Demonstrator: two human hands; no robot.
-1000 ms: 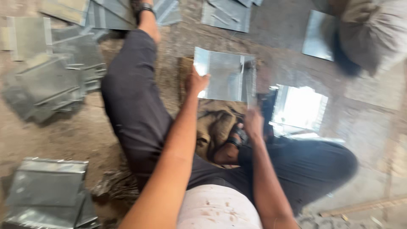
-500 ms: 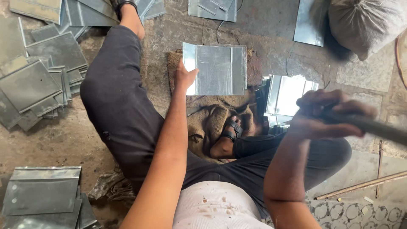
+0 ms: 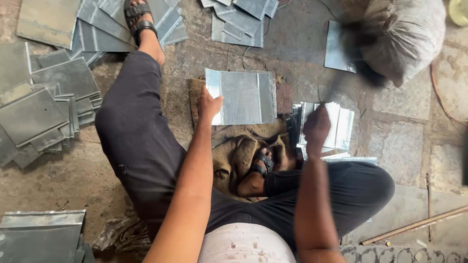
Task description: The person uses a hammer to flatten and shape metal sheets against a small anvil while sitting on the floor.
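I sit on the floor with a flat, shiny metal sheet (image 3: pixel 243 97) lying on a burlap cloth (image 3: pixel 234 151) in front of me. My left hand (image 3: pixel 209 104) presses on the sheet's left edge, thumb on top. My right hand (image 3: pixel 317 126) is closed round the handle of a hammer-like tool (image 3: pixel 348 58). The tool is a dark motion blur reaching up and away from the hand, to the right of the sheet. Its head is too blurred to make out.
A stack of shiny cut sheets (image 3: pixel 336 124) lies by my right knee. Piles of folded grey sheets (image 3: pixel 39 117) cover the floor on the left, with more at the top (image 3: pixel 239 19) and lower left (image 3: pixel 39 234). A grey sack (image 3: pixel 404 34) sits top right, a rod (image 3: pixel 414 226) lower right.
My right hand rose from my lap with the tool, then came left; the tool now points away from me instead of to the right. My left hand stays on the sheet.
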